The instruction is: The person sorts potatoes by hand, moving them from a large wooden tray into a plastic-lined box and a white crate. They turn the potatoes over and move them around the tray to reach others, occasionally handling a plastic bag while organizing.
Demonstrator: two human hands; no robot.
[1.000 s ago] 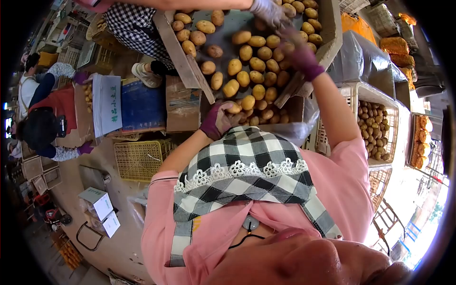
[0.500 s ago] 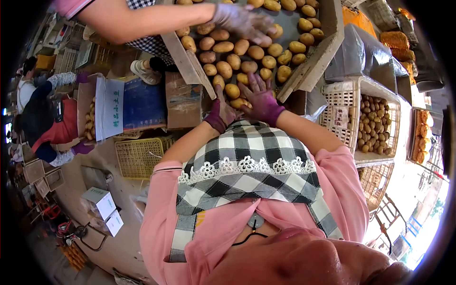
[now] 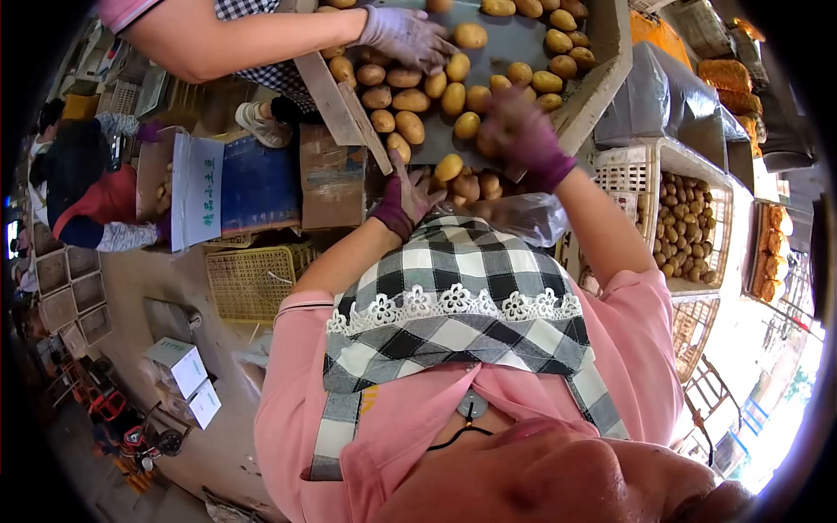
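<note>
Several potatoes (image 3: 410,100) lie spread on a grey sorting tray (image 3: 617,65) with wooden sides. My left hand (image 3: 405,199), in a purple glove, rests at the tray's near opening with its fingers apart, beside the lowest potatoes. Over the tray's right part is my right hand (image 3: 520,135), also gloved in purple; it is smeared by motion, and what its fingers do is unclear. Below the opening, more potatoes (image 3: 471,186) sit by a clear plastic bag (image 3: 527,216). Among the potatoes at the upper left, a co-worker's grey-gloved hand (image 3: 408,37) touches some.
At the right stands a white crate (image 3: 649,205) holding small potatoes. A yellow crate (image 3: 251,286), a blue box (image 3: 260,187) and a cardboard box (image 3: 331,179) are at the left. Another person (image 3: 87,187) bends over an open box farther left.
My right hand has moved up and right from the opening, while my left hand stays near it. Potatoes have shifted, some now below the opening. The co-worker's hand has moved left.
</note>
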